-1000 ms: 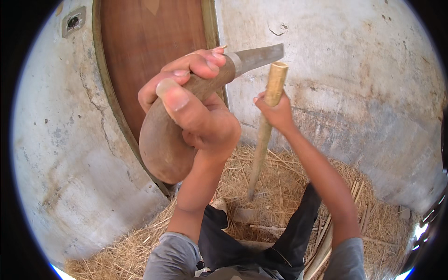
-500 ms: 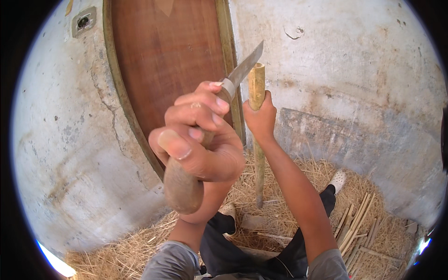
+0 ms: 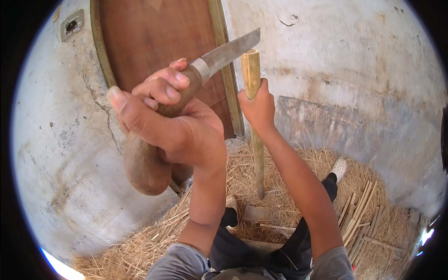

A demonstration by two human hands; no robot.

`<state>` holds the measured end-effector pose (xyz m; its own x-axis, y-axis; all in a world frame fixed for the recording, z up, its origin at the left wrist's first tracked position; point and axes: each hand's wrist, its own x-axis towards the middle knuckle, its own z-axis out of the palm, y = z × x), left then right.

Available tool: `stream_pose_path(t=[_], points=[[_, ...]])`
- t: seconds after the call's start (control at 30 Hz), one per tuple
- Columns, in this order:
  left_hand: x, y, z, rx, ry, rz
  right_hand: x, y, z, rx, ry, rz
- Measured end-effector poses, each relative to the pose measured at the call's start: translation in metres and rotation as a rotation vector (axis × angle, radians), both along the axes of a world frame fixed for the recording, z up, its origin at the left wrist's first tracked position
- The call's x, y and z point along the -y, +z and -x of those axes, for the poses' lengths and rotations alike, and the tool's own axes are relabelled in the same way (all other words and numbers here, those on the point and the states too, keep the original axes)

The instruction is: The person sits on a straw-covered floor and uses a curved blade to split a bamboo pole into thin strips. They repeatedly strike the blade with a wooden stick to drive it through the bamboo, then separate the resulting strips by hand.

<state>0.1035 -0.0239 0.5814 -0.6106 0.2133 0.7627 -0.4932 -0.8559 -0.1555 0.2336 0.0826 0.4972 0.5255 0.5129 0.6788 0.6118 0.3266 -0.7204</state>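
Observation:
My left hand is wrapped round the thick wooden handle of a knife, raised close in front of me. The handle's rounded butt hangs below the palm. Past a pale metal collar, the blade slants up to the right, its tip appearing just above the top of a stick; whether they touch I cannot tell. My right hand, further off, grips this long yellowish wooden stick below its trimmed upper end. The stick is nearly upright, and its darker, narrower lower end reaches down toward the straw.
Loose straw covers the ground. Several split sticks lie at the lower right. A brown door and a stained, cracked wall stand ahead. My feet, one in a pale perforated shoe, rest on the straw.
My left hand has moved left with the knife, and the blade now lies flatter. The thumb has lifted off the handle. My right hand still grips the stick, which appears slightly higher in view.

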Motion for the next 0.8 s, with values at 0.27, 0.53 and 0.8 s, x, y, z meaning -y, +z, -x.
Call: stream_pose_path(t=[0.27,0.53,0.8], points=[[-0.004,0.001,0.001,0.088,0.005,0.014,0.001,0.004,0.004,0.101,-0.043,0.117],[-0.002,0.002,-0.014,0.106,0.053,0.054,0.009,0.006,-0.005,0.147,-0.040,0.215],[-0.016,0.003,-0.008,0.089,0.059,0.044,0.052,-0.042,-0.028,0.348,0.166,0.349]])
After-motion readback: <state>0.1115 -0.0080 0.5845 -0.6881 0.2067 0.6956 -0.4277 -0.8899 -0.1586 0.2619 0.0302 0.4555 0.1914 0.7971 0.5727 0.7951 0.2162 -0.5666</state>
